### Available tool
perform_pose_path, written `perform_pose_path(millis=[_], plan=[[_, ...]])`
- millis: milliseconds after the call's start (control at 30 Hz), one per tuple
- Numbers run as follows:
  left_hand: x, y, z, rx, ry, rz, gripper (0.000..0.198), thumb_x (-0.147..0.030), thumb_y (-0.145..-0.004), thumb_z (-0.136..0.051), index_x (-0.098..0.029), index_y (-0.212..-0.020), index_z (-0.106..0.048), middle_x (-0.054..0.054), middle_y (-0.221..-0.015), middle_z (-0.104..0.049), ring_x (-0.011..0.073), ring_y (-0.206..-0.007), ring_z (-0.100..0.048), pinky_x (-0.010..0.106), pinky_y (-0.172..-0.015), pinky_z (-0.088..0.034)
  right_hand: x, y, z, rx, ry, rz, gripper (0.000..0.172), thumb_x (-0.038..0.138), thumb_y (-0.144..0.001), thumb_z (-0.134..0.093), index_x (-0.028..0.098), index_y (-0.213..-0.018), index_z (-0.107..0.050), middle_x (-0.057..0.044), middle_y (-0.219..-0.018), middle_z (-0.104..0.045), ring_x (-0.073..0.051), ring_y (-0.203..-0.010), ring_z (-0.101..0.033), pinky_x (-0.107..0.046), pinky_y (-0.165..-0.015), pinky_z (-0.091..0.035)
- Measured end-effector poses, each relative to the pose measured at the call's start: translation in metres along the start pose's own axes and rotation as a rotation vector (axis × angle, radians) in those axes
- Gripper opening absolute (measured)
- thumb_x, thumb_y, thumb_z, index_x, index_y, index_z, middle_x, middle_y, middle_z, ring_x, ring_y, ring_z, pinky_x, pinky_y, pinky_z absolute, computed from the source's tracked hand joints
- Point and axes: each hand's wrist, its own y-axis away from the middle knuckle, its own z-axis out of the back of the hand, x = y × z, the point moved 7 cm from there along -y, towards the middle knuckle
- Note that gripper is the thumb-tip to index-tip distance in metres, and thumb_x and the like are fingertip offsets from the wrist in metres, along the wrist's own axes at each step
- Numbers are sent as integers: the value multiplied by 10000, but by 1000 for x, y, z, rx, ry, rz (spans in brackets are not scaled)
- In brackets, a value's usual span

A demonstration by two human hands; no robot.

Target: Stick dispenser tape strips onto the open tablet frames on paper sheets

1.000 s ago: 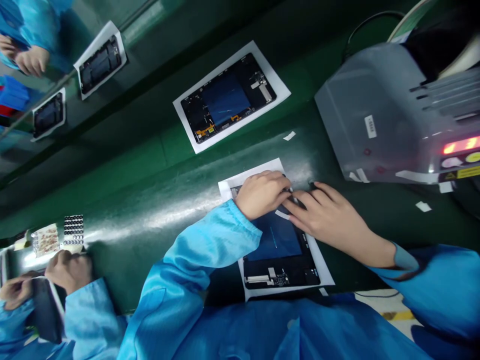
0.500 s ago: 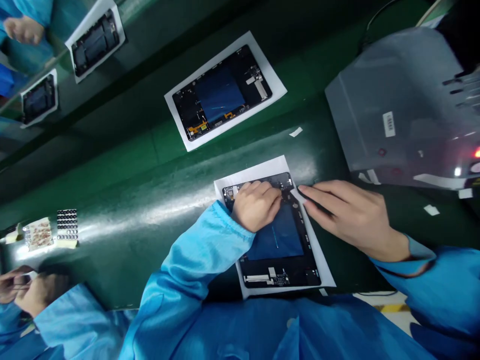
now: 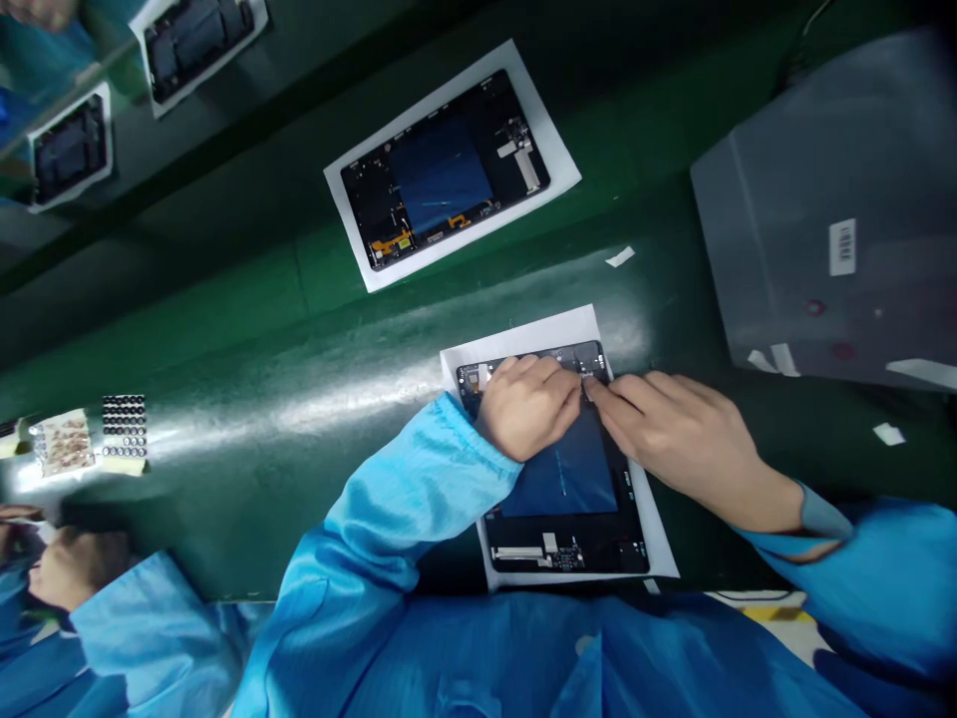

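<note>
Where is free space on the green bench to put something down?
Free: the shiny bench strip between the sticker sheets and the near tablet; the gap between the far tablet and the grey machine, with one white scrap. Crowded: the near tablet's top edge, under left hand and right hand.

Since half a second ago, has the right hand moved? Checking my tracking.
Yes: the right hand slid left, from the paper beside the open tablet onto it, meeting the left hand.
</note>
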Motion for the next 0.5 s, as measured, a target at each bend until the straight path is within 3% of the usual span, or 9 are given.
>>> perform_pose_path(millis=[100, 167, 233, 300, 400, 500], plan=[[0, 0, -6, 44, 3, 22, 332, -307, -1042, -433, -181, -909, -711, 50, -866, -689, 204, -848, -633, 357, -772, -453, 7, 3, -1, 100, 5, 2, 292, 138, -909, -547, 90, -1153, -701, -45, -729, -589, -201, -724, -498, -373, -646, -376], [3, 14, -6, 50, 15, 40, 305, -327, -1038, -447, -194, -962, -710, 58, -923, -694, 216, -897, -637, 377, -807, -483, 10, 9, -3, 160, -22, -30, 404, 187, -932, -520, 56, -1298, -631, -68, -775, -615, -230, -761, -510, -404, -659, -376], [13, 45, 3, 7, 62, 107, 261, -373, -1015, -503, -212, -1044, -706, 75, -1029, -696, 235, -977, -642, 412, -865, -517, 11, 16, -3, 169, -43, -74, 509, 250, -948, -522, 39, -1411, -535, -87, -856, -648, -239, -778, -509, -416, -674, -381], [33, 88, 23, -98, 169, 287, 268, -401, -971, -585, -217, -1136, -688, 110, -1157, -676, 259, -1083, -639, 441, -918, -546, 11, 23, -3, 130, -40, -75, 529, 291, -946, -556, 70, -1426, -528, -97, -965, -677, -232, -795, -508, -406, -695, -388], [64, 153, 53, -263, 565, 649, 377, -421, -957, -600, -237, -1285, -620, 143, -1343, -611, 269, -1153, -653, 431, -907, -593, 9, 27, -3, 39, -28, -29, 436, 309, -924, -618, 104, -1308, -629, -110, -1038, -685, -225, -829, -518, -383, -730, -397], [61, 174, 47, -168, 1114, 878, 476, -490, -965, -559, -243, -1372, -568, 154, -1359, -625, 267, -1073, -711, 421, -874, -613, 6, 23, -4, 10, -55, -26, 399, 309, -921, -623, 104, -1263, -651, -119, -1004, -683, -229, -842, -539, -368, -737, -406]])
